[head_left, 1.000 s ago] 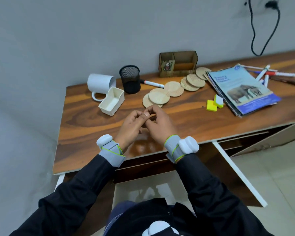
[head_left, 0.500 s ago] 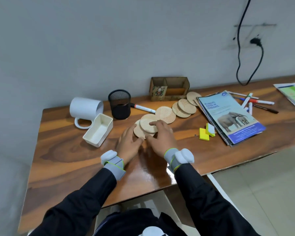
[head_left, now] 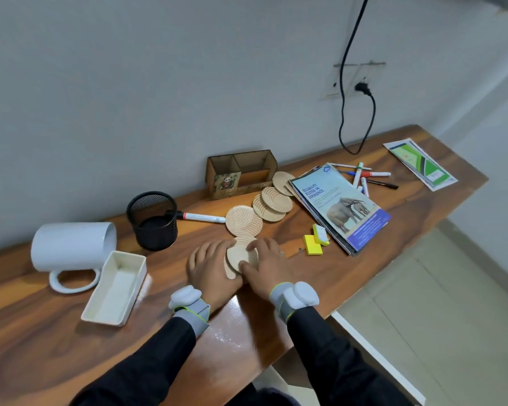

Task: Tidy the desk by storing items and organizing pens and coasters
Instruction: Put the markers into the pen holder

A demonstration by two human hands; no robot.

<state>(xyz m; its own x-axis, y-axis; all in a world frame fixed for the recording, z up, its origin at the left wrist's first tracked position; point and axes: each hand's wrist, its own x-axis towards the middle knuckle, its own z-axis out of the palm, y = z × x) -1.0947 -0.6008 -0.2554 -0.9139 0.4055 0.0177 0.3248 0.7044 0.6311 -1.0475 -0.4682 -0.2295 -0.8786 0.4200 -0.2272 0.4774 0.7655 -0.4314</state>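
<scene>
Coasters (head_left: 240, 255) in a small pile are lying on the counter (head_left: 41, 332), near its front edge, right between the two hands. The fingers (head_left: 257, 245) of the right hand (head_left: 269, 268) are curling over the far edge of the top one. The thumb is pressing on its near edge, so this hand is pinching it. The fingers (head_left: 221, 248) of the left hand (head_left: 208, 266) are lying mostly straight and are touching the left side of the pile. They are not curling round anything. Each wrist is wearing a grey band with a white lump on it, and dark sleeves are coming up from the bottom.

Just behind the pile, a row of coasters (head_left: 244, 222) is running back and to the right, one after the other. The row is reaching up to a wooden box (head_left: 241, 171) by the wall. A marker (head_left: 201, 217) is lying to the left of the row, with its dark end right by a black mesh cup (head_left: 152, 221). Further left, a white mug (head_left: 71, 247) is lying on its side. A white tray (head_left: 116, 288) is sitting just in front of it.

To the right of the hands, yellow sticky notes (head_left: 313, 244) are sitting beside a pile of booklets (head_left: 340, 206) with an elephant on top. Behind the booklets, several pens (head_left: 361, 177) are lying loose. A leaflet (head_left: 420, 164) is lying near the far right corner. A black cable (head_left: 343, 112) is hanging down the wall.
</scene>
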